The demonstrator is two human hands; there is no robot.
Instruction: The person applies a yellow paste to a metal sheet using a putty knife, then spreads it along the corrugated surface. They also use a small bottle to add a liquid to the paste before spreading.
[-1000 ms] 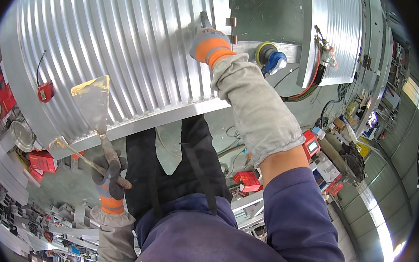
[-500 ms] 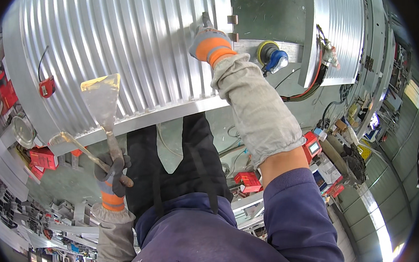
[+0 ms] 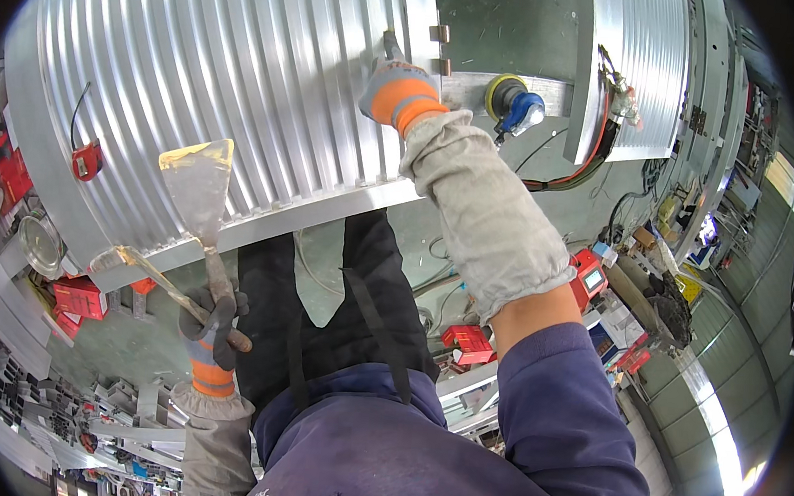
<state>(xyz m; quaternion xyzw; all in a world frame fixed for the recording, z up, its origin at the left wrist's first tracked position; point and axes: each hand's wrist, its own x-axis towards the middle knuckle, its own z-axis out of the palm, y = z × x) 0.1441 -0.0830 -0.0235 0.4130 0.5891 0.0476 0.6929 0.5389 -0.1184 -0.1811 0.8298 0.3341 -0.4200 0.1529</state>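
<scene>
My left hand [image 3: 214,327], in a grey and orange glove, is closed round two handles. One belongs to a wide putty knife [image 3: 198,195] with yellowish filler along its blade edge. The other is a thin, smeared spatula [image 3: 157,280], pointing up and to the left. My right hand [image 3: 398,90], gloved alike, rests on the ribbed metal panel [image 3: 270,79] near its right edge. One dark fingertip stretches forward along a groove; the other fingers are hidden beneath the hand. I see nothing held in it.
A blue round sander [image 3: 515,106] lies on a metal bar right of the panel. A red tape measure [image 3: 87,161] sits on the panel's left side. Another ribbed panel [image 3: 653,72] stands at right, with hoses beside it. Red boxes [image 3: 469,345] and cables lie on the floor.
My right hand has slid slightly back toward me along the panel. The left hand keeps its hold on both tools, and the view has shifted a little.
</scene>
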